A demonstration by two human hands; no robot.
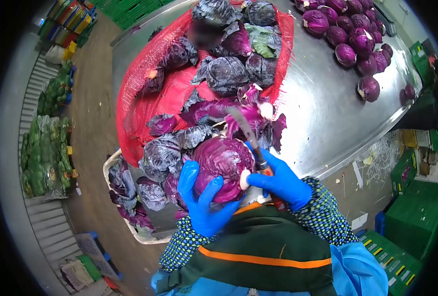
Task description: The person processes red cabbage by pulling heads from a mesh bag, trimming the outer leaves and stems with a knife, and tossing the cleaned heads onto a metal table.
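Observation:
A purple cabbage [221, 165] is held in front of my apron, its pale cut stem facing right. My left hand [204, 202], in a blue glove, grips it from below and the left with the fingers curved round it. In my gloved right hand [280, 180] is a knife [248, 130] with a curved blade pointing up and away and an orange-brown handle. The right thumb lies by the stem. Loose dark outer leaves [162, 153] lie just beyond and left of the cabbage.
Untrimmed cabbages [226, 74] lie on a red mesh sack [130, 108] on the metal table [308, 118]. Trimmed cabbages [362, 42] are piled at the far right. A pale-rimmed bin [130, 229] with leaves stands at the table's left. Green crates [416, 212] stand to the right.

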